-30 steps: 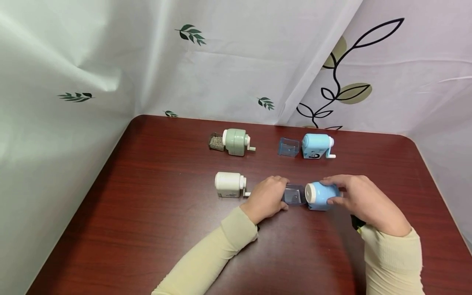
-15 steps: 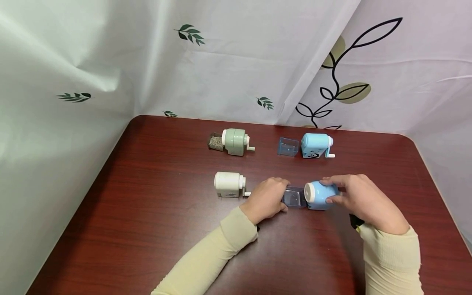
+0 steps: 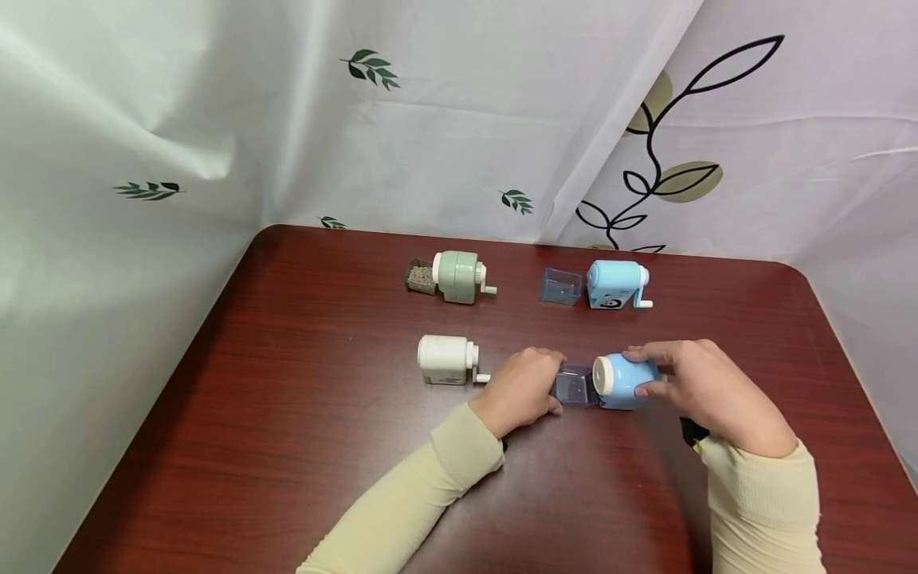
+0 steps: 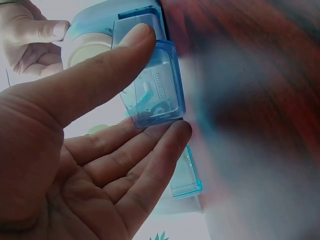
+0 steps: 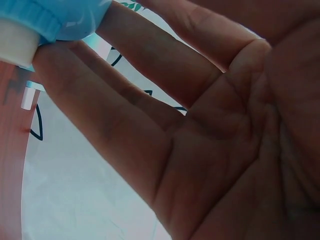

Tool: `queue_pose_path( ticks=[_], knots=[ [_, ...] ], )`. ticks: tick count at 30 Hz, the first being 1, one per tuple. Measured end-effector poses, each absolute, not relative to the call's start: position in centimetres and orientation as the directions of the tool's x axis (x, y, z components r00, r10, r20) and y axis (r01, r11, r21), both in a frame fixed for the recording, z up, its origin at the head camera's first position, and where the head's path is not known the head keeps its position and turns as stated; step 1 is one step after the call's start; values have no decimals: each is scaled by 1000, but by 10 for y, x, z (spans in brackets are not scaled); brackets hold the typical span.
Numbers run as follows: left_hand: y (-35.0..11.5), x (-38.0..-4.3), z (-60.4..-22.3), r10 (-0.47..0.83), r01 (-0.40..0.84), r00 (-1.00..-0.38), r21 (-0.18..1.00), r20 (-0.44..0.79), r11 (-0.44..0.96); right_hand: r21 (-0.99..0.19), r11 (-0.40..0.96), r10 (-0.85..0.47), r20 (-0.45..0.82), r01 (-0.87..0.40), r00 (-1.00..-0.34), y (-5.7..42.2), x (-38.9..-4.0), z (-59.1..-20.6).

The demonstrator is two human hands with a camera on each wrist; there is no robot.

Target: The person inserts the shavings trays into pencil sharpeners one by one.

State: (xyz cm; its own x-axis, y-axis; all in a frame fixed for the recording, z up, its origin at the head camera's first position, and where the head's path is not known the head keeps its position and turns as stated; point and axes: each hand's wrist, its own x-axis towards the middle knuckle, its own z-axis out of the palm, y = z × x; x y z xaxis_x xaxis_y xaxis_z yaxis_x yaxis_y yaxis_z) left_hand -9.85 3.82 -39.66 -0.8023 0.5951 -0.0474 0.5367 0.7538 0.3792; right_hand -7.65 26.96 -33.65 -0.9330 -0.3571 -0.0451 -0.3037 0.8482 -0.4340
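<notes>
On the right half of the table, my right hand (image 3: 703, 387) grips a blue crank pencil sharpener (image 3: 625, 381) between thumb and fingers. The sharpener's cream round front faces left. My left hand (image 3: 522, 387) pinches a clear bluish shavings drawer (image 3: 575, 386) by its left end. Seen in the left wrist view, the drawer (image 4: 155, 92) sits between thumb and fingertips, its far end right at the sharpener's lower opening. In the right wrist view, fingertips touch the blue body (image 5: 80, 20) beside a white part.
A green sharpener (image 3: 459, 277) with a shavings-filled drawer (image 3: 421, 277) stands at the back. Right of it are a detached clear drawer (image 3: 561, 287) and a light blue sharpener (image 3: 617, 285). A white sharpener (image 3: 443, 359) stands just left of my left hand. Patterned cloth hangs behind the table.
The clear drawer has shifted slightly toward the table's front, at the sharpener's opening, with my left hand on it. My right hand and the blue sharpener have hardly moved.
</notes>
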Motion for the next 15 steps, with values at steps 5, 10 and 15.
queue_pose_path(
  ticks=[5, 10, 15],
  knots=[
    [39, -98, -396, 589, 534, -806, 367, -49, 762, -430, 846, -366, -35, -317, -930, 270, -76, -336],
    [41, -97, -397, 590, 536, -805, 353, -58, 767, -427, 846, -368, -37, -319, -929, 271, -76, -336],
    [42, -97, -399, 581, 523, -810, 353, -77, 776, -441, 845, -360, -50, -303, -932, 270, -77, -337]
  ],
)
